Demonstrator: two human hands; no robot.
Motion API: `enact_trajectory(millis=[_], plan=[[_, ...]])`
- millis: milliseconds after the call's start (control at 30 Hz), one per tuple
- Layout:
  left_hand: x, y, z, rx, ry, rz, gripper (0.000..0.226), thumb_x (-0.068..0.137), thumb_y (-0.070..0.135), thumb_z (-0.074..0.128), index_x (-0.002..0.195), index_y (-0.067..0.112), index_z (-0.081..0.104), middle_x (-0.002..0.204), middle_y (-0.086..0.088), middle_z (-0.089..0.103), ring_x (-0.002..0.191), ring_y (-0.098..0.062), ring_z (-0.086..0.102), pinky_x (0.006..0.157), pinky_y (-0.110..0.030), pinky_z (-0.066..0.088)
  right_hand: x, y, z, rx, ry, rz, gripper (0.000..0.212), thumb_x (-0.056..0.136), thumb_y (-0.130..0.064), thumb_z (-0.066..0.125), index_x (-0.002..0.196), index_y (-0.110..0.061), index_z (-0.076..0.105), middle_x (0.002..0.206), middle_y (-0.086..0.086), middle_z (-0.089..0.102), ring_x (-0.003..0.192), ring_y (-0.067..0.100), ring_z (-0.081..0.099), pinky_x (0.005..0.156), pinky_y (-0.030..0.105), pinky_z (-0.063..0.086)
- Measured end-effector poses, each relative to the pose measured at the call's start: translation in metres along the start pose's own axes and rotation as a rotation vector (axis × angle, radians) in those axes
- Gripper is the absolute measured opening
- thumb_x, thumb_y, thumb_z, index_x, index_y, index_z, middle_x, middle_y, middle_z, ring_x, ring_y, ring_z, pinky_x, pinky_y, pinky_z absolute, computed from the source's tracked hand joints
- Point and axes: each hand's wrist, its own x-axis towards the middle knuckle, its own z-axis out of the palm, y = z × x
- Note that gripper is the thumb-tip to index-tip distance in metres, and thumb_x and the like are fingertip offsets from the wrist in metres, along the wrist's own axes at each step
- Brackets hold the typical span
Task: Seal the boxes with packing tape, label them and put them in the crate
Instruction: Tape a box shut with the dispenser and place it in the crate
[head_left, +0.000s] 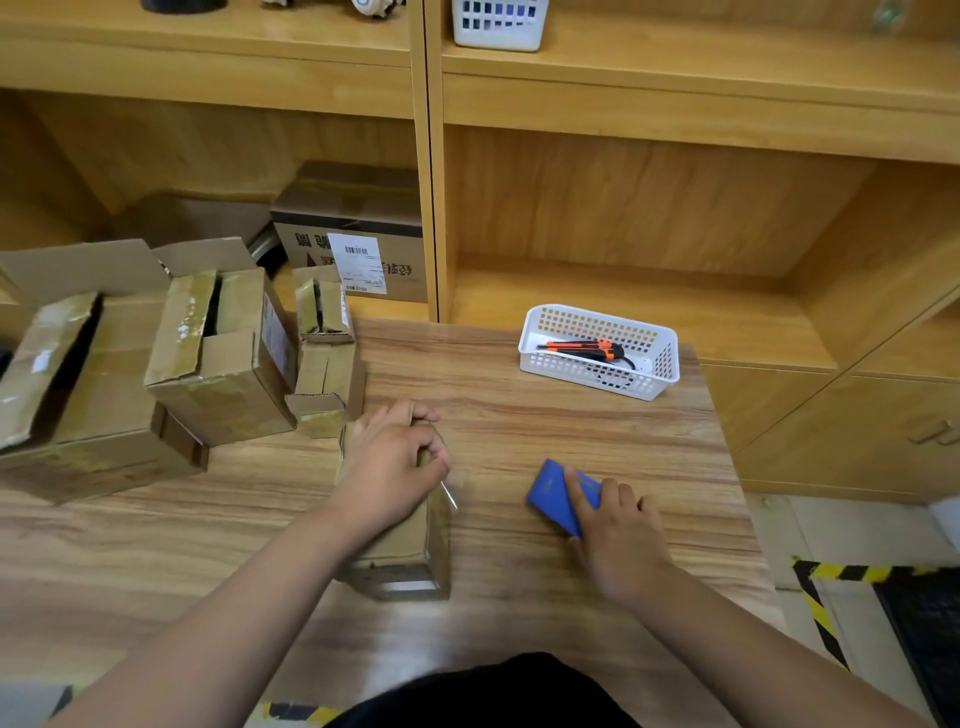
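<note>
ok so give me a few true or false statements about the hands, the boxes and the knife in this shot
1. The left hand grips the small brown cardboard box in the middle of the wooden table. True.
2. The orange and black utility knife lies loose on the table. False: it lies inside the white perforated plastic basket.
3. The right hand holds the blue flat object against the table. True.
4. The larger cardboard boxes at the left are all taped shut. False: their top flaps stand open.
5. The blue object sits on top of the small box. False: it is on the table, apart from the box.
</note>
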Motion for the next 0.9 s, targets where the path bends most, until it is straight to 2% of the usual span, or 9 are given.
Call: enact_trajectory(millis=[33,133,200,300,367,433,567,800,900], plan=[[0.0,0.0,0.001,-0.016,-0.001,-0.002,0.011,0.073,0.035,0.06,0.068,0.028,0.067,0.111,0.015,0.053,0.108,-0.011,0.046,0.081,-0.02,0.014,0.002,-0.001,0.006,0.038,0.0,0.007,0.1,0.043,-0.029,0.088,0.134,-0.014,0.051,0.084,0.02,0.057,0.07,0.032,0.055,0.058,0.04,0.044],[-0.001,0.001,0.0,-0.037,-0.013,-0.004,0.008,0.075,0.028,0.067,0.067,0.031,0.067,0.11,0.017,0.052,0.108,-0.011,0.046,0.085,-0.02,0.015,0.002,-0.001,0.013,0.091,-0.172,0.016,0.089,0.084,-0.01,0.056,0.151,-0.022,-0.001,0.123,0.015,0.042,0.103,0.029,0.049,0.082,0.037,0.042],[-0.001,0.002,-0.001,-0.037,-0.027,-0.016,0.01,0.075,0.028,0.068,0.066,0.034,0.066,0.108,0.019,0.05,0.108,-0.008,0.045,0.086,-0.019,0.015,0.002,-0.001,0.02,0.131,-0.177,0.007,0.088,0.088,-0.004,0.049,0.15,-0.023,-0.011,0.131,0.011,0.034,0.11,0.026,0.045,0.086,0.031,0.041],[-0.001,0.005,-0.003,-0.035,-0.033,-0.019,0.022,0.074,0.024,0.07,0.062,0.04,0.061,0.107,0.02,0.05,0.108,-0.007,0.045,0.085,-0.018,0.014,0.009,-0.011,0.021,0.104,-0.075,0.046,0.087,0.072,-0.02,0.073,0.147,-0.014,0.029,0.118,0.011,0.042,0.101,0.028,0.051,0.081,0.036,0.047],[0.0,0.006,-0.002,-0.029,-0.026,-0.013,0.025,0.075,0.025,0.07,0.061,0.042,0.059,0.107,0.02,0.05,0.107,-0.007,0.045,0.085,-0.018,0.014,0.014,-0.025,0.022,0.239,0.229,0.013,0.061,0.063,-0.041,0.076,0.117,-0.014,0.064,0.098,0.009,0.053,0.082,0.027,0.057,0.067,0.037,0.051],[0.0,0.007,-0.002,-0.017,-0.025,-0.012,0.025,0.075,0.026,0.07,0.061,0.043,0.058,0.107,0.021,0.05,0.108,-0.007,0.045,0.085,-0.019,0.014,0.014,-0.048,0.0,0.668,0.404,-0.024,0.051,0.078,-0.054,0.051,0.112,-0.019,0.064,0.091,-0.005,0.059,0.088,0.02,0.055,0.076,0.036,0.046],[-0.001,0.008,0.0,0.0,-0.02,-0.01,0.022,0.076,0.027,0.07,0.063,0.041,0.059,0.106,0.023,0.046,0.109,-0.007,0.044,0.085,-0.018,0.013,0.016,-0.099,-0.036,1.435,0.191,0.175,0.03,0.084,-0.05,0.051,0.101,-0.027,0.06,0.076,-0.019,0.058,0.089,0.01,0.058,0.087,0.037,0.045],[0.001,0.003,0.005,0.029,0.001,0.019,0.009,0.083,0.03,0.062,0.075,0.034,0.065,0.112,0.017,0.053,0.111,-0.012,0.046,0.086,-0.023,0.018,0.022,-0.122,-0.039,1.622,0.245,0.34,0.03,0.093,-0.022,0.056,0.064,-0.022,0.046,0.054,-0.009,0.048,0.052,0.003,0.039,0.061,0.031,0.038],[0.001,0.003,0.0,0.033,-0.02,0.06,0.026,0.093,0.024,0.047,0.114,0.025,0.061,0.122,0.004,0.056,0.117,-0.02,0.047,0.09,-0.023,0.022,0.024,-0.126,-0.034,1.537,0.248,0.402,0.032,0.092,-0.025,0.056,0.063,-0.023,0.044,0.051,-0.014,0.048,0.051,0.005,0.038,0.072,0.039,0.041]])
